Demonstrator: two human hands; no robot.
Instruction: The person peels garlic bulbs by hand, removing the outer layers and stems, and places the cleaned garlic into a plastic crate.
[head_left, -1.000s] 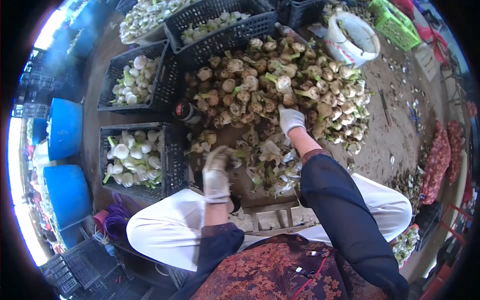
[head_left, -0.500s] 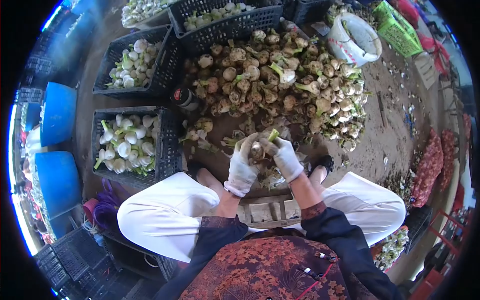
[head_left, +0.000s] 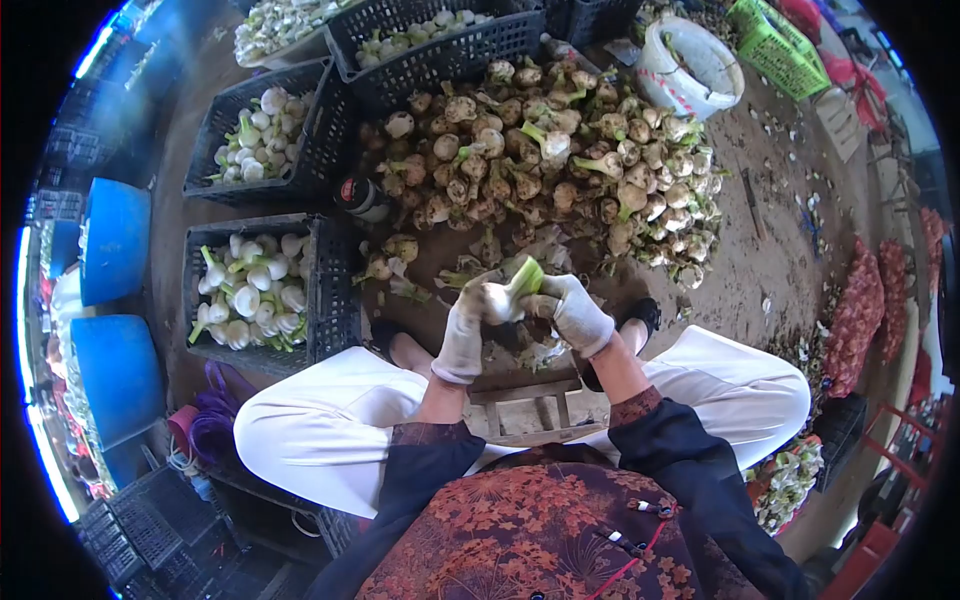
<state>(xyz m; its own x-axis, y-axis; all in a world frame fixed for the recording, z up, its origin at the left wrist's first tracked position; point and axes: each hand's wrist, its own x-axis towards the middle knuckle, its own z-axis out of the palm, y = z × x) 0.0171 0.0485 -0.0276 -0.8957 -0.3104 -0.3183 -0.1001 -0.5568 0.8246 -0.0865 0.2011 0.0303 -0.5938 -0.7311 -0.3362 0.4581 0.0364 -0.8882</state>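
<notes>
A white garlic bulb with a short cut green stem is held in front of me. My left hand, in a soiled white glove, is closed around its left side. My right hand, gloved as well, pinches at the bulb's right side by the stem base. Brown garlic skin shows at its fingertips, partly hidden by the glove. Beyond both hands lies a big heap of soil-stained garlic. Loose peelings lie on the ground below the hands.
Black crates of cleaned garlic stand at my left, with another crate behind the heap. A dark cylindrical object stands beside the heap. A white bucket, green basket and red mesh sacks are farther right.
The bulb between my hands looked brown before; now its white surface shows and its green stem tilts up right. My hands have moved slightly apart. The view has shifted a little.
</notes>
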